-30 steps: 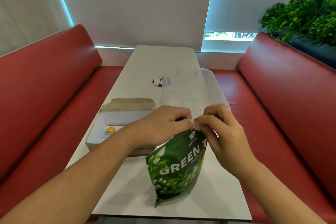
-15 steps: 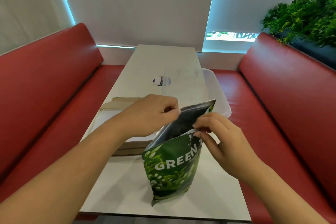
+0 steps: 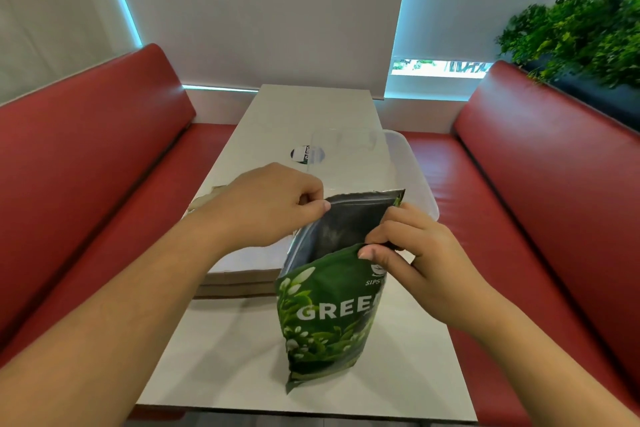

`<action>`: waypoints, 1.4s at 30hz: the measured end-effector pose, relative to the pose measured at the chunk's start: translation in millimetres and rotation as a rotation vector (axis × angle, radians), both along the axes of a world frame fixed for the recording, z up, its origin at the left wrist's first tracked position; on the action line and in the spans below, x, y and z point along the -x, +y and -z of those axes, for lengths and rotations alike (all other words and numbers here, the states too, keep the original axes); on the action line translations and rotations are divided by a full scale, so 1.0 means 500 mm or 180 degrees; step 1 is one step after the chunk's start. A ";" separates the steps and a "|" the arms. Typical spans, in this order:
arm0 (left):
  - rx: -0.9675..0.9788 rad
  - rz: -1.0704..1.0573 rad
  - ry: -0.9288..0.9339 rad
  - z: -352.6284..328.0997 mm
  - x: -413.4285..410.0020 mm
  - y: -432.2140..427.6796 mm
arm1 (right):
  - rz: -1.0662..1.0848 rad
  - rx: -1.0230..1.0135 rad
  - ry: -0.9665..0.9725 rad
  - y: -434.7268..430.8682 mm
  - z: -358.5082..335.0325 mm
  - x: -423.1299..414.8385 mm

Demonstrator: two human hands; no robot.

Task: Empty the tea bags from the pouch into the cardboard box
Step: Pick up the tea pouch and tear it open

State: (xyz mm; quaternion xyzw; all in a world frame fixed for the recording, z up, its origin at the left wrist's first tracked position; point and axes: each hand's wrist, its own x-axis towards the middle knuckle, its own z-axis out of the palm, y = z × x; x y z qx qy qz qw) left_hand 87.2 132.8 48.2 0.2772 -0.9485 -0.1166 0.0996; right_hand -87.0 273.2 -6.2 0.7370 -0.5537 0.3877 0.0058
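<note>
I see left hand (image 3: pixel 273 204) pinching pouch (image 3: pixel 329 315) back lip, right hand (image 3: pixel 412 260) pinching front lip, mouth wide open, upright near table (image 3: pixel 242 357) front edge.

White table (image 3: pixel 225 357) in front of me. On it: green tea pouch (image 3: pixel 322 322) upright near my edge, cardboard box (image 3: pixel 239 282) just behind-left, clear plastic container (image 3: pixel 412 166) at the right edge, round sticker (image 3: pixel 306 153) mid-table.
</note>
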 end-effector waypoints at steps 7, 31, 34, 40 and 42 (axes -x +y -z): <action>-0.0137 -0.0381 0.0091 0.005 -0.041 -0.057 | 0.0205 0.0381 -0.0179 0.015 0.004 0.019; -0.0419 0.0111 -0.0846 0.027 -0.028 -0.004 | 0.0646 -0.0521 -0.0629 0.030 0.006 0.020; -0.0610 0.0190 -0.1085 0.012 -0.028 0.002 | 0.0723 -0.0753 -0.0908 0.031 -0.006 0.032; -0.0833 0.0223 -0.1261 -0.008 -0.021 0.020 | 0.0617 -0.0825 -0.1304 0.025 -0.005 0.027; -0.0940 0.0195 -0.1314 -0.012 -0.022 0.021 | 0.0635 -0.0703 -0.1321 0.021 -0.006 0.025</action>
